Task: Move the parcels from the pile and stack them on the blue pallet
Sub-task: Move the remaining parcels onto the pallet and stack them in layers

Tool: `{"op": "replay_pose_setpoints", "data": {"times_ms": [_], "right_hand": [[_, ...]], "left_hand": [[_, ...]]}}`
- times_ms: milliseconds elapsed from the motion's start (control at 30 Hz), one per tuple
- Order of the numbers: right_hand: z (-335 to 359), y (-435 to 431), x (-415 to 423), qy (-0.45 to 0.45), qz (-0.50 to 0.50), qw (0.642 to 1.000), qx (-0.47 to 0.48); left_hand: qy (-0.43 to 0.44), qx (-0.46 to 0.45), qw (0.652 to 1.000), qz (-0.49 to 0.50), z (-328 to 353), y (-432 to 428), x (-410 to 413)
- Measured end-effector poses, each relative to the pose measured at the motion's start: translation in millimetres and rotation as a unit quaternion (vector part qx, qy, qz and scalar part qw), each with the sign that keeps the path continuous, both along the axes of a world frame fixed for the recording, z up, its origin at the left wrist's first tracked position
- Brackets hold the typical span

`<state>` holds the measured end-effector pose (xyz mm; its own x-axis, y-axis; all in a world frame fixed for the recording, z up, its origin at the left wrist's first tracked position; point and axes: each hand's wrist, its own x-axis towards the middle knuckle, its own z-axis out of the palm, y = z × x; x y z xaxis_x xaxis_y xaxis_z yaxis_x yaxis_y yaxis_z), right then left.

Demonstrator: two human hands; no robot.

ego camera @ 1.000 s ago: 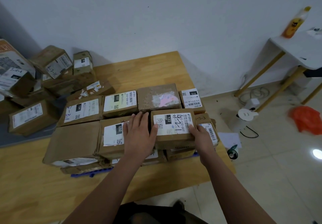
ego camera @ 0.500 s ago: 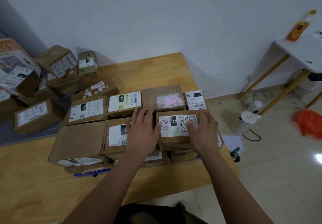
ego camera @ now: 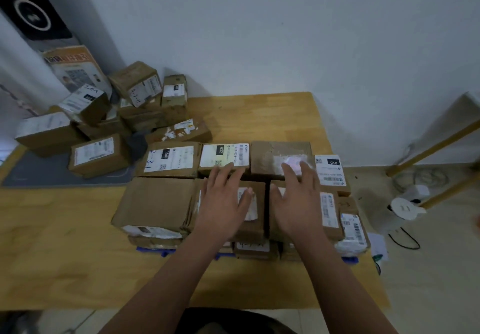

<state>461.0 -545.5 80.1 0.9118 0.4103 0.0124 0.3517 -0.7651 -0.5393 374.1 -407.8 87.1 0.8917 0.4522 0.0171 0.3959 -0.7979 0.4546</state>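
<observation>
Filling the background, a white wall (ego camera: pixel 259 35) is seen behind a wooden table (ego camera: pixel 65 255), which takes up most of the lower view. At the middle of the table a stack of parcels (ego camera: pixel 155 201) is set in two rows on the blue pallet (ego camera: pixel 150 250). Only slivers of the pallet are shown, under the stack's near edge. At the back left the remaining pile (ego camera: pixel 135 84) is heaped against the wall, with boxes tilted at odd angles, partly on a grey mat (ego camera: pixel 52 172). A tall printed carton (ego camera: pixel 75 69) is propped behind the pile.

In the stack's far row a parcel labelled 032 (ego camera: pixel 223 154) is placed beside a plain brown box (ego camera: pixel 280 157), and a parcel marked 010 (ego camera: pixel 330 170) is placed at the right end. In the near row a large unlabelled box (ego camera: pixel 158 198) is set at the left.

Both hands are held palm down over the near row, side by side with a gap between them, and nothing is gripped. The left hand (ego camera: pixel 220 204) is spread flat over a labelled parcel (ego camera: pixel 255 191), and its fingertips reach the 032 parcel. The right hand (ego camera: pixel 296 201) is spread over the neighbouring parcel (ego camera: pixel 328 209). Because of motion blur, it cannot be told whether the palms press down or hover just above.

On the floor at the right a round white device (ego camera: pixel 405 209) is seen.
</observation>
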Motion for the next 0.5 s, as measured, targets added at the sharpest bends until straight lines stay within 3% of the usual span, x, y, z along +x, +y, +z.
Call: {"op": "replay_pose_setpoints", "data": {"times_ms": [500], "right_hand": [[47, 206, 4, -0.090, 0.194, 0.977, -0.009]], "left_hand": [[-0.117, -0.018, 0.982, 0.146, 62, 207, -52]]}}
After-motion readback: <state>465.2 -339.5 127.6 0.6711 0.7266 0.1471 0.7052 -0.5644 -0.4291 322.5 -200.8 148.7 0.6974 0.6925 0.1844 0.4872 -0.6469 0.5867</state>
